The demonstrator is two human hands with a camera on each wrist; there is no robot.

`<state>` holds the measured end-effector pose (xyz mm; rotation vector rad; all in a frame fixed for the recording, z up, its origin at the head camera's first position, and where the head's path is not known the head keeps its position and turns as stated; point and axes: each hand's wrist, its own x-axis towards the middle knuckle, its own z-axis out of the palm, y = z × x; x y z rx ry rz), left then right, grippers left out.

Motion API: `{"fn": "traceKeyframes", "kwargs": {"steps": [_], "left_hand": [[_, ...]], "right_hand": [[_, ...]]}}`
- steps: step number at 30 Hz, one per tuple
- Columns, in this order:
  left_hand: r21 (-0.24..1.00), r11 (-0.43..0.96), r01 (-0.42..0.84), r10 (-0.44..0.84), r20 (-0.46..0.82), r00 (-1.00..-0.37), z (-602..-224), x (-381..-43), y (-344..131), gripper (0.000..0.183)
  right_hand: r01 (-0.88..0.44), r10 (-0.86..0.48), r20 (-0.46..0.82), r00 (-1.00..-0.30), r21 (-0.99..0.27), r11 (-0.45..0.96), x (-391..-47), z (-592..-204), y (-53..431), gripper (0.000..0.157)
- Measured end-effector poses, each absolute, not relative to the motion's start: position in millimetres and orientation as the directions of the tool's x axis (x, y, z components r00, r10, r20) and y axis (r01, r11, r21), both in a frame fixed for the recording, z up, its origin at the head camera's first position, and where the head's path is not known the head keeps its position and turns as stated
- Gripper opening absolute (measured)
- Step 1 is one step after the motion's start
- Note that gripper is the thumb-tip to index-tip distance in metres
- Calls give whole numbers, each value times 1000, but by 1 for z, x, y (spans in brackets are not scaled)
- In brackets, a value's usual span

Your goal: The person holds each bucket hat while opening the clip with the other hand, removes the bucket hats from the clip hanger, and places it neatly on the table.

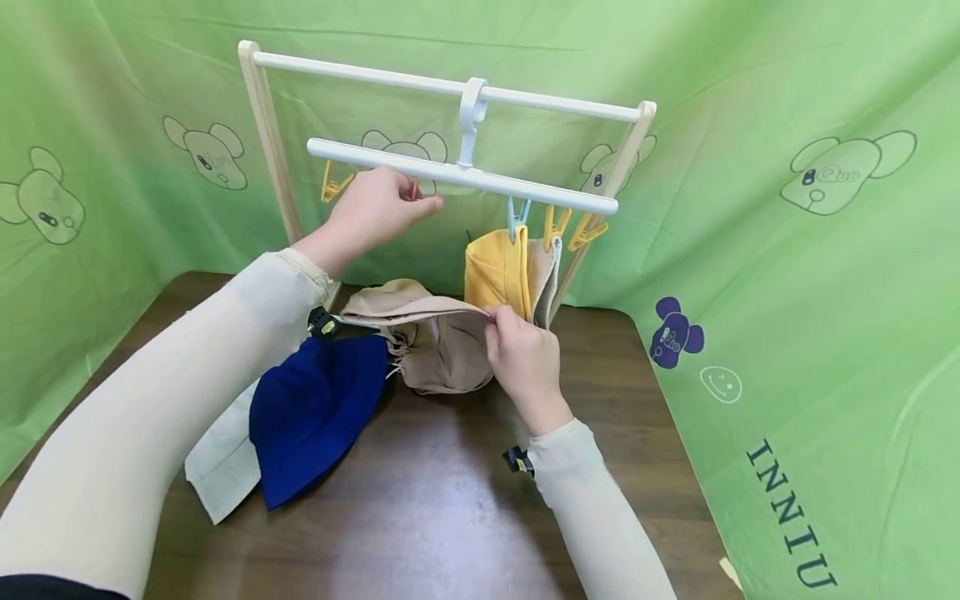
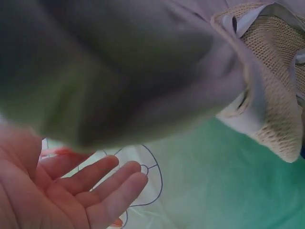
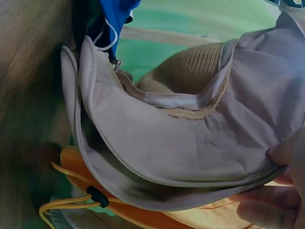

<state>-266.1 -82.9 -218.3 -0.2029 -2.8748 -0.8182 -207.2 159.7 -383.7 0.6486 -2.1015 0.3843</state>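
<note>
right hand [image 1: 525,362] is pinching a beige cloth hat [image 1: 457,358] near the brown desk's [image 1: 450,492] rear edge, below the left hand [image 1: 369,208], its grip unclear.

Beige hat below the white hanger, a red clip at the bar.
The beige hat [image 1: 453,360] has smooth cloth and a ribbed tan knit inside [image 3: 188,69]; its opening shows, its brim is folded double, and the right hand [image 1: 527,367] pinches the brim's edge. The white hanger [image 1: 420,167] hangs by its hook, its long bar sloping down to the right. Just under the bar, the red clip [image 1: 414,189], mostly hidden, sits between the left hand's [image 1: 375,207] thumb and forefinger.
</note>
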Motion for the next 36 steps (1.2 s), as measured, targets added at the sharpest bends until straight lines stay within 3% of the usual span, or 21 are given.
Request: {"fn": "traceKeyframes", "kwargs": {"steps": [7,17,26,36], "left_hand": [[573,796,196,166,105,-981,-228,-268,-100,44],[621,767,163,249,-55,-967,-223,-263,-132,56],[628,759,175,265,-52,-963,-239,-243,-152,49],[613,760,216,281,-10,-960,-250,-226,-165,46]], "right_hand": [[-625,-360,833,-419,23,780,-202,-391,156,10],[-662,-436,852,-291,150,735,-202,-385,150,13],[-673,-516,821,-246,238,701,-190,-387,149,10],[-700,-594,799,-99,368,612,-177,-390,153,8]]}}
